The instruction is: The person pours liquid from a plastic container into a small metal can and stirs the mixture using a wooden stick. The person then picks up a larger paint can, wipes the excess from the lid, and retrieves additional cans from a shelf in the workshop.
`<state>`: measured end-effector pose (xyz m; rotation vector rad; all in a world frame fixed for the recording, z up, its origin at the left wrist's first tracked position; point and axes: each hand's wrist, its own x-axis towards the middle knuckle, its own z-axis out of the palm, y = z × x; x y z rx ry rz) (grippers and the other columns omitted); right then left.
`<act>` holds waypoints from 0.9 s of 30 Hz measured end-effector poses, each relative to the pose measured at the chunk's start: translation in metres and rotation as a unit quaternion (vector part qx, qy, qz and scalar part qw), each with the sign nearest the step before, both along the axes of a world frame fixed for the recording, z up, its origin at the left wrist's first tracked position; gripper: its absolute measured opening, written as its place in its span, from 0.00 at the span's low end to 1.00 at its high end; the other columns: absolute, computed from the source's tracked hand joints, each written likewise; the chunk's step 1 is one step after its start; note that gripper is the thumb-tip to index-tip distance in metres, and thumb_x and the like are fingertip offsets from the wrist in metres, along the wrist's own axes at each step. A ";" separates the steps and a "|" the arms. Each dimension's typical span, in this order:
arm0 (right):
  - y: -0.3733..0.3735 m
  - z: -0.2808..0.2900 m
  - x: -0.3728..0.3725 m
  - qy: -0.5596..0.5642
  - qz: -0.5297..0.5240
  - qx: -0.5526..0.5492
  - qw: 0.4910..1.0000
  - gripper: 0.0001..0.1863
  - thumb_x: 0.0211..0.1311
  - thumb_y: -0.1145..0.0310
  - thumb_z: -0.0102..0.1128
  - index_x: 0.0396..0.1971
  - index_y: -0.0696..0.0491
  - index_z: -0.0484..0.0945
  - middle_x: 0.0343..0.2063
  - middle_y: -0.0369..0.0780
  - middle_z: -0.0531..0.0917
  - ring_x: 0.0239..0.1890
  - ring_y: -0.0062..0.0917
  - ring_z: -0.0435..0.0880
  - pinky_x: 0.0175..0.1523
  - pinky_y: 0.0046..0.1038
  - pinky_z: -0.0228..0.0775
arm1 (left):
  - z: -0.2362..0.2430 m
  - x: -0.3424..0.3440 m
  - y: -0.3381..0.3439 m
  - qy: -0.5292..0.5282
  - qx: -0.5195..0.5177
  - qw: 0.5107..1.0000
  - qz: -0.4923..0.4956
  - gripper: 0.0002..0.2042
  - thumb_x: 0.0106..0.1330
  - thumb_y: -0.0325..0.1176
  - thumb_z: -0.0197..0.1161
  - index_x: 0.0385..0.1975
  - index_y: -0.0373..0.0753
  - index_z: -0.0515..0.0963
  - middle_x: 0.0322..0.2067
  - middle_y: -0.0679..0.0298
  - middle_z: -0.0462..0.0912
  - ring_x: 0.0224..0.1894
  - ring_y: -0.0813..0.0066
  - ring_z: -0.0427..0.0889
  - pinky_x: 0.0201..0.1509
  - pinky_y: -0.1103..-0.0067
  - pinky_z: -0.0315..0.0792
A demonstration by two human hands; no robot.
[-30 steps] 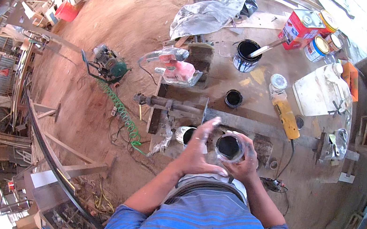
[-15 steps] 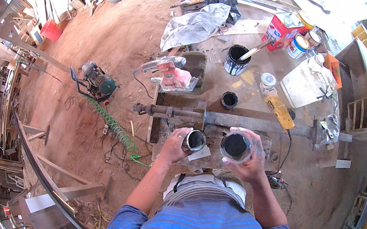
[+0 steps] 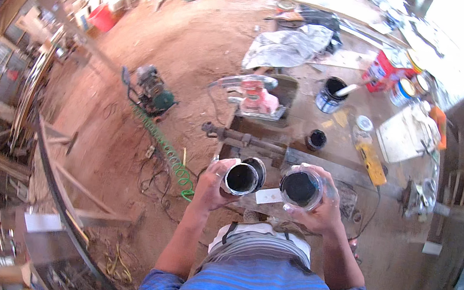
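My left hand (image 3: 215,183) is closed around a small cup (image 3: 241,179) with a pale rim and a dark inside. Behind that cup shows a second dark round rim (image 3: 260,172); whether it is another cup or a lid I cannot tell. My right hand (image 3: 326,206) grips a clear plastic cup (image 3: 300,189) with black contents, fingers wrapped round its far and right sides. Both cups are held side by side above the near edge of the workbench (image 3: 326,159). Beyond them stands a small black-stained pot (image 3: 316,139).
A paint tin (image 3: 329,102) with a stick in it stands further back. Right of it are a red can (image 3: 382,71), a white jerrycan (image 3: 404,135) and a yellow power tool (image 3: 372,164). A sander (image 3: 260,98) lies left, and a compressor (image 3: 156,91) with a green coiled hose sits on the floor.
The view has swung, so the bench and floor things sit further right. My left hand has tilted its cup, and a second dark rim now shows behind it. Both hands keep their hold.
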<state>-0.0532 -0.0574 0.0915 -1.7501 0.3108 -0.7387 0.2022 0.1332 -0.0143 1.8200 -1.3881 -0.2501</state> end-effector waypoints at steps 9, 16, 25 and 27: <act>-0.010 0.002 0.047 -0.024 0.147 0.002 0.989 0.50 0.51 0.62 0.89 0.72 0.61 0.71 0.59 0.46 0.85 0.62 0.30 0.86 0.70 0.35 0.76 | 0.095 -0.026 0.045 -0.054 -0.041 0.985 0.159 0.47 0.40 0.41 0.91 0.66 0.40 0.78 0.59 0.53 0.87 0.61 0.47 0.86 0.64 0.59 0.81; -0.005 -0.046 0.056 -0.020 0.111 0.085 0.990 0.48 0.56 0.66 0.83 0.75 0.60 0.66 0.66 0.44 0.79 0.68 0.32 0.80 0.72 0.38 0.75 | 0.023 -0.027 0.027 0.030 0.019 0.986 0.166 0.41 0.48 0.45 0.88 0.65 0.42 0.79 0.59 0.54 0.86 0.61 0.51 0.87 0.65 0.60 0.80; 0.015 -0.159 0.030 0.008 0.020 0.184 0.983 0.43 0.67 0.68 0.74 0.79 0.57 0.64 0.68 0.42 0.77 0.70 0.32 0.78 0.75 0.43 0.74 | -0.065 -0.036 -0.009 0.073 -0.016 0.992 0.102 0.43 0.49 0.46 0.85 0.68 0.40 0.75 0.62 0.52 0.82 0.64 0.45 0.81 0.70 0.56 0.76; 0.018 -0.181 0.025 0.003 -0.022 0.201 0.979 0.42 0.68 0.74 0.71 0.80 0.56 0.64 0.68 0.41 0.78 0.71 0.32 0.77 0.76 0.40 0.70 | -0.079 -0.034 -0.021 0.063 -0.023 0.995 0.076 0.42 0.48 0.44 0.84 0.66 0.40 0.77 0.60 0.51 0.84 0.63 0.44 0.82 0.70 0.56 0.77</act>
